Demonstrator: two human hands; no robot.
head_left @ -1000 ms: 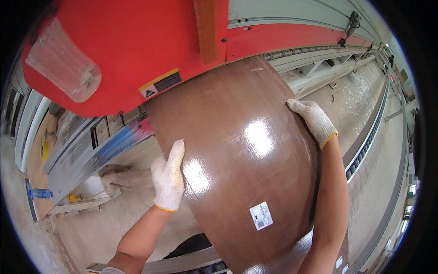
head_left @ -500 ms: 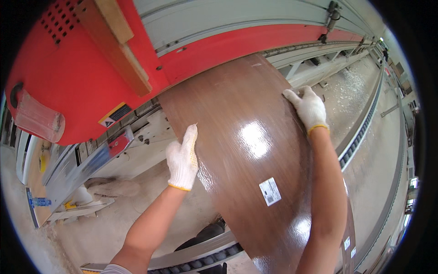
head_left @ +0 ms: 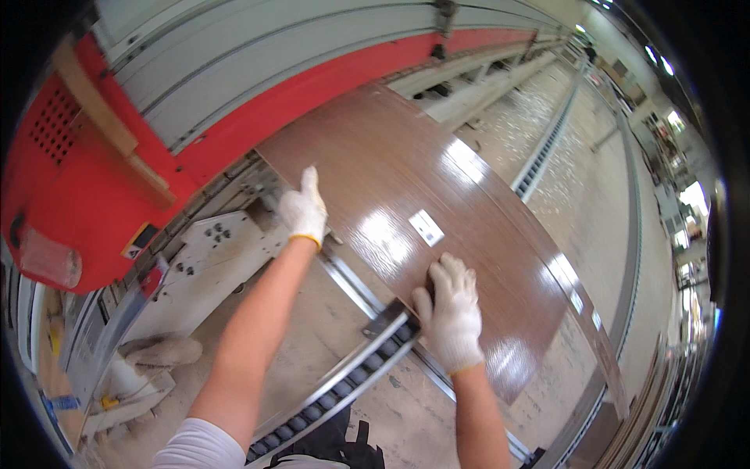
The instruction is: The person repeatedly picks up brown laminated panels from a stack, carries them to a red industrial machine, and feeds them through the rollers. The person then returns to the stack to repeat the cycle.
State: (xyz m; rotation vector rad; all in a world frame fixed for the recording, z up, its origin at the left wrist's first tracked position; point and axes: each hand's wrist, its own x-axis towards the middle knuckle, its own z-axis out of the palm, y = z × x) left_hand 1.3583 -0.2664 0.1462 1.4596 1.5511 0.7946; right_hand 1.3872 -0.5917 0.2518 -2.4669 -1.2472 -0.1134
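A brown wood-grain board (head_left: 344, 148) with a glossy surface and a white label (head_left: 426, 227) lies with its far end at the red machine (head_left: 258, 109). My left hand (head_left: 303, 209), in a white knitted glove with a yellow cuff, is at the board's left edge. One digit stretches over the top, and the other fingers are curled or hidden at the edge. My right hand (head_left: 455, 316), gloved alike, rests on the board nearer to me. Its fingers lie spread on the surface, with the thumb by the near-left edge.
Along the board's right side runs a narrow brown strip (head_left: 566, 277) with small white labels. A roller rail (head_left: 336, 391) crosses before me, and another roller rail (head_left: 539, 160) extends at the far right. Chips and dust cover the floor (head_left: 539, 117). A clear plastic guard (head_left: 51, 258) hangs on the machine.
My right hand has left the board's far right edge and now lies on its nearer part, below the label. My left hand stays at the left edge. The view has shifted rightward.
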